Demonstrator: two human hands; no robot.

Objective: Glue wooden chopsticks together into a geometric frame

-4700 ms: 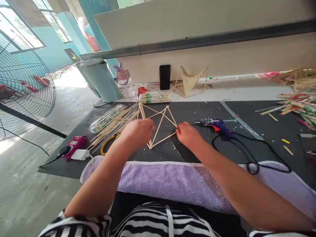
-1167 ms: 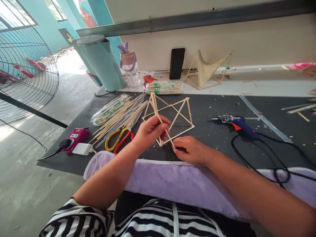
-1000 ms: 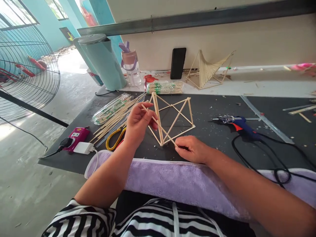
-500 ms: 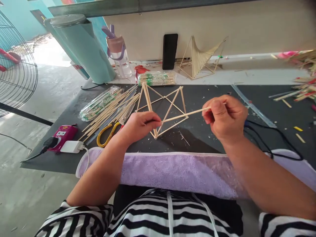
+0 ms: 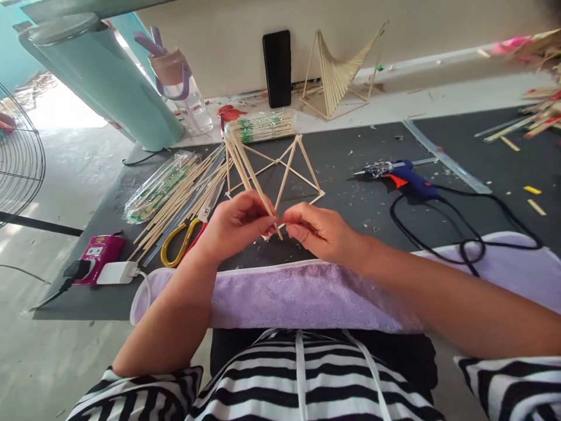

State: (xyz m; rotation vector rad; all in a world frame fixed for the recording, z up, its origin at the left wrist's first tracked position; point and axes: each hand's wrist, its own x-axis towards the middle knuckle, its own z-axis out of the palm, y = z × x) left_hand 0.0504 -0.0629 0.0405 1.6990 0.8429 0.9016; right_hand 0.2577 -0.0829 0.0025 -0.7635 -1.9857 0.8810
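A wooden stick frame (image 5: 287, 168) of crossed thin sticks stands on the dark mat in front of me. My left hand (image 5: 245, 225) pinches a thin wooden stick (image 5: 258, 188) near its lower end; it slants up and left beside the frame's other sticks. Close to that lower end, my right hand (image 5: 313, 230) has its thumb and index finger pressed together, with a small pale bit at the fingertips too small to name. Both hands hide the frame's near corner. A blue glue gun (image 5: 409, 178) lies to the right.
Scissors (image 5: 186, 237), loose sticks (image 5: 175, 204) and bagged sticks (image 5: 155, 187) lie left, near a pink power socket (image 5: 99, 257). Behind are a bottle (image 5: 190, 96), a phone (image 5: 277, 69) and a finished stick model (image 5: 339, 76). A purple towel (image 5: 307, 295) lines the front edge.
My right hand has moved left and down to beside my left hand, uncovering the glue gun. The stick that spanned both hands now slants up and left from my left hand. The view has shifted.
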